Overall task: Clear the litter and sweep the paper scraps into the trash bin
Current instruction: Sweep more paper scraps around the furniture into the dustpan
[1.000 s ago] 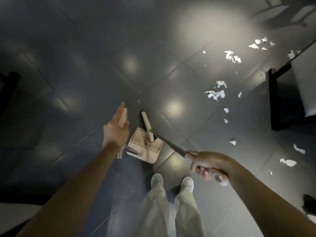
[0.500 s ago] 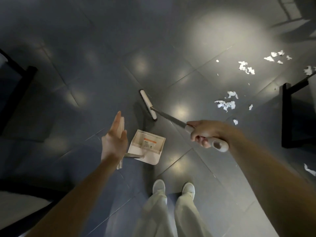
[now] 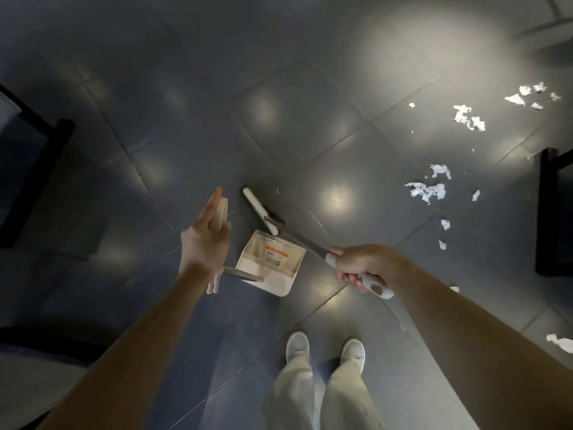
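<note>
My left hand (image 3: 204,243) holds the white grip of the long-handled dustpan (image 3: 269,262). The beige pan stands on the dark tiled floor just ahead of my feet. My right hand (image 3: 356,270) grips the grey-white handle of the broom. Its narrow white broom head (image 3: 259,210) rests on the floor right beyond the pan's far edge. Torn white paper scraps (image 3: 427,190) lie scattered on the floor to the right. More paper scraps (image 3: 468,117) lie farther off at the upper right. No trash bin is in view.
A dark furniture frame (image 3: 34,178) stands at the left, and a black chair leg (image 3: 550,212) stands at the right edge among the scraps. My white shoes (image 3: 297,346) are just behind the pan. Another scrap (image 3: 559,342) lies at the lower right.
My right hand has pulled the broom back, so its head now lies close against the pan instead of farther out. My left hand and the dustpan have stayed put.
</note>
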`<act>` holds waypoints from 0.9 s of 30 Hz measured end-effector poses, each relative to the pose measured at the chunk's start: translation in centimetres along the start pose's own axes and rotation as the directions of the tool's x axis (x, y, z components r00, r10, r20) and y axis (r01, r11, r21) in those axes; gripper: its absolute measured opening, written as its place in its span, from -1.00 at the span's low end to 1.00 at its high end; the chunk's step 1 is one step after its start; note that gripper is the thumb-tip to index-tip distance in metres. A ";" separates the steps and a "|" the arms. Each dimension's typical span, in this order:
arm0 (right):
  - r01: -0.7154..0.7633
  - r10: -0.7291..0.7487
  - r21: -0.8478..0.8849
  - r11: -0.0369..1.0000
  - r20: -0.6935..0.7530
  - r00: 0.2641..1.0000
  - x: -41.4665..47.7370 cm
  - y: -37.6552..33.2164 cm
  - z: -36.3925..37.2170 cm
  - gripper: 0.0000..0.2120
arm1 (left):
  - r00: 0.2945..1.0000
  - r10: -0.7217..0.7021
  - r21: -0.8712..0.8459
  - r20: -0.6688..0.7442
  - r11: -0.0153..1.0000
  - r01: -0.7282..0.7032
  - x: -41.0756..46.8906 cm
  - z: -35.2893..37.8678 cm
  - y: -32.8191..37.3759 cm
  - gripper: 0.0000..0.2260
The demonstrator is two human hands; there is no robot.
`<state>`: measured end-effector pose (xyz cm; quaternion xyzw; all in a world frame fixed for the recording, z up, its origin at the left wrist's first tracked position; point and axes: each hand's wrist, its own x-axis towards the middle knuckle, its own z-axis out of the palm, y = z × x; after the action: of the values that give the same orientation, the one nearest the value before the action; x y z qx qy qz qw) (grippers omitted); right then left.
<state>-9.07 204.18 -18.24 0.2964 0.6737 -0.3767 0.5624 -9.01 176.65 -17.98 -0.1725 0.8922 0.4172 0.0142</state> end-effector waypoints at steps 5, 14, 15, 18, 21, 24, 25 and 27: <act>-0.037 0.041 -0.026 0.999 0.151 0.988 -4.3 4.3 -1.8 -0.28 | 0.997 -0.027 -0.003 0.073 1.000 0.028 0.5 0.5 1.2 -0.44; 0.093 -0.109 0.213 0.973 0.066 0.992 -9.9 10.2 -4.9 -0.24 | 0.968 0.204 0.009 0.147 0.978 -0.208 -2.4 2.4 3.0 -0.47; 0.099 -0.118 0.245 0.964 0.063 0.991 -10.0 10.6 -5.2 -0.26 | 0.967 0.210 0.018 0.144 0.976 -0.215 -2.6 2.7 3.3 -0.47; 0.099 -0.141 0.398 0.912 0.078 0.987 -10.1 11.6 -6.7 -0.37 | 0.985 0.133 0.001 0.111 0.991 -0.134 -2.8 3.3 4.5 -0.47; 0.100 -0.171 0.529 0.843 0.087 0.981 -10.0 12.5 -8.2 -0.47 | 0.986 0.124 -0.022 0.112 0.992 -0.123 -2.9 3.5 5.4 -0.48; 0.133 -0.216 0.615 0.777 0.062 0.974 -9.8 13.1 -8.5 -0.61 | 0.984 0.157 -0.014 0.084 0.988 -0.156 -2.9 3.9 6.1 -0.48; 0.142 -0.229 0.645 0.751 0.052 0.972 -9.6 13.1 -8.6 -0.63 | 0.986 0.154 -0.007 0.069 0.988 -0.154 -2.9 4.2 6.3 -0.48; 0.145 -0.250 0.724 0.674 0.039 0.967 -9.0 12.7 -8.7 -0.65 | 0.990 0.135 0.010 0.034 0.991 -0.135 -2.6 4.8 6.9 -0.48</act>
<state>-1.54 218.59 -10.90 0.3906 0.4624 -0.6866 0.4026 -9.35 185.06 -15.55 -0.1047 0.9041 0.4144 0.0020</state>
